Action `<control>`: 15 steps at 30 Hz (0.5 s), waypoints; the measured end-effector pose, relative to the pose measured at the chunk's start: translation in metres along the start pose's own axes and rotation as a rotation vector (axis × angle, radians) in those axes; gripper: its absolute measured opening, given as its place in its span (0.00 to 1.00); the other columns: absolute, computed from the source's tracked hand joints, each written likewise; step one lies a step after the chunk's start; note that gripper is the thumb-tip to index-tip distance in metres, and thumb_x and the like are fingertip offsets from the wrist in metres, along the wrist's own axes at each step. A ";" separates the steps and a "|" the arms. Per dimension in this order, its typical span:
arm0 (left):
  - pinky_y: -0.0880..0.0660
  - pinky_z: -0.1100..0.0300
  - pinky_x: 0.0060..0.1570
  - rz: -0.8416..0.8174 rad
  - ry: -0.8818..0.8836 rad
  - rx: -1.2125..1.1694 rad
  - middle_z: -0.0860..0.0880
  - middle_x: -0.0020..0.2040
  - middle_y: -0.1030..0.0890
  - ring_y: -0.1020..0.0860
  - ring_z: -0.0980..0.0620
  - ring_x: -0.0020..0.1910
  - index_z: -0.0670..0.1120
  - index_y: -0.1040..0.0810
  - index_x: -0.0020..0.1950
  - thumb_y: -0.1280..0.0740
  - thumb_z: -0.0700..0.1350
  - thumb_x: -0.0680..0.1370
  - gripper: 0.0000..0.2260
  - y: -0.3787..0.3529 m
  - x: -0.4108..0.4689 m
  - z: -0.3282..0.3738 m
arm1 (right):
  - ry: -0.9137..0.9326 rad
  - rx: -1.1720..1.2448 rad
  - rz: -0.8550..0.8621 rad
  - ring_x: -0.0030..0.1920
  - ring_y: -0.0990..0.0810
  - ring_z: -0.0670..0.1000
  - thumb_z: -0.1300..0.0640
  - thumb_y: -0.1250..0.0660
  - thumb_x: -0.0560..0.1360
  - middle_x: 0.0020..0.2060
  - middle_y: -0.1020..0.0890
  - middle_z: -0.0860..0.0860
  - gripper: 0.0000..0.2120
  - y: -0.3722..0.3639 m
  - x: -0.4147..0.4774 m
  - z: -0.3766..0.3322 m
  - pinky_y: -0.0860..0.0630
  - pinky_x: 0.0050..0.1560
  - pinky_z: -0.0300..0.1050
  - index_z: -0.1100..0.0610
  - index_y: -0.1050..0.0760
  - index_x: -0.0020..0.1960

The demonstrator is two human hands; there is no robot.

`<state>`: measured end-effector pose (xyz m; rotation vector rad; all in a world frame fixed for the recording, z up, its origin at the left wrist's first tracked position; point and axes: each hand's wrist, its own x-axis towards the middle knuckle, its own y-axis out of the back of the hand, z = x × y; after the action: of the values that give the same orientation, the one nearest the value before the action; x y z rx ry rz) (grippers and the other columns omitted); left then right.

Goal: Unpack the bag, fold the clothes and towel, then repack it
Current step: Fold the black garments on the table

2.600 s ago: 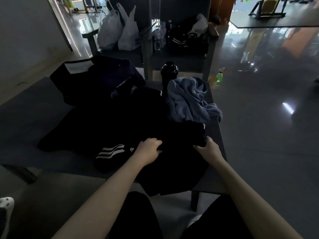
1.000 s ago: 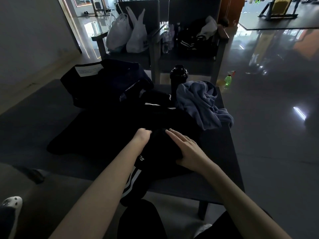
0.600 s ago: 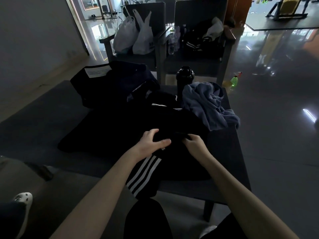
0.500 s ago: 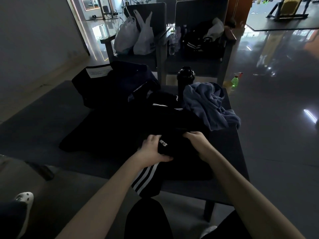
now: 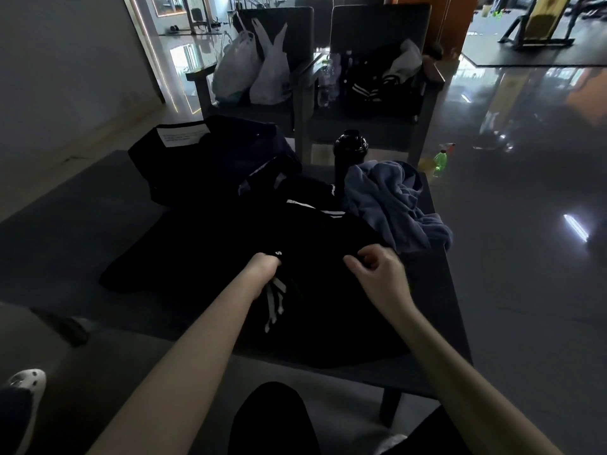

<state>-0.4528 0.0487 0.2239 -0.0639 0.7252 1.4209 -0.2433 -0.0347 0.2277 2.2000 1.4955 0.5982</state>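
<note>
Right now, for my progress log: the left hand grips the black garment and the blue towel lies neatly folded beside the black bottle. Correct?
No. The head view shows the blue towel crumpled in a heap, not folded. The rest holds: the left hand grips the black garment, and the towel lies beside the black bottle.

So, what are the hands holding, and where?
The left hand grips the black garment by its striped, lettered fold; right hand seems to pinch its upper edge.

Both bare forearms are stretched forward. The garment [image 5: 331, 310] is gripped by the left hand [image 5: 264, 268], held knuckles-up with fingers hidden. The right hand [image 5: 377, 274] is curled; whether anything is held cannot be told.
</note>
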 end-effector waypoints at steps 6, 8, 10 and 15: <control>0.25 0.53 0.56 0.071 -0.049 0.070 0.41 0.58 0.22 0.23 0.43 0.55 0.43 0.28 0.68 0.39 0.43 0.80 0.16 0.003 0.004 -0.009 | 0.077 -0.485 -0.534 0.67 0.32 0.56 0.33 0.34 0.68 0.67 0.30 0.52 0.39 -0.034 -0.036 0.010 0.33 0.66 0.53 0.48 0.39 0.73; 0.25 0.54 0.52 0.153 -0.189 0.249 0.43 0.56 0.22 0.23 0.45 0.52 0.44 0.27 0.67 0.40 0.40 0.79 0.16 0.017 0.004 -0.011 | 0.124 -0.558 -0.536 0.69 0.36 0.56 0.36 0.32 0.69 0.68 0.33 0.53 0.38 -0.038 -0.035 0.018 0.37 0.68 0.52 0.49 0.40 0.73; 0.24 0.54 0.48 0.241 -0.252 0.405 0.45 0.54 0.22 0.23 0.45 0.49 0.46 0.25 0.63 0.42 0.39 0.79 0.14 0.040 0.004 -0.010 | 0.150 -0.590 -0.500 0.69 0.36 0.55 0.39 0.32 0.70 0.68 0.32 0.52 0.36 -0.037 -0.034 0.026 0.39 0.69 0.49 0.49 0.39 0.73; 0.25 0.48 0.51 0.483 -0.333 0.849 0.45 0.57 0.25 0.25 0.45 0.54 0.45 0.25 0.62 0.36 0.38 0.77 0.13 0.066 -0.006 -0.012 | 0.211 -0.549 -0.508 0.69 0.35 0.56 0.45 0.30 0.71 0.69 0.32 0.52 0.34 -0.027 -0.033 0.038 0.38 0.69 0.49 0.50 0.37 0.73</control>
<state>-0.5172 0.0499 0.2422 1.0410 1.0465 1.4079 -0.2537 -0.0601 0.1777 1.3166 1.6594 0.9424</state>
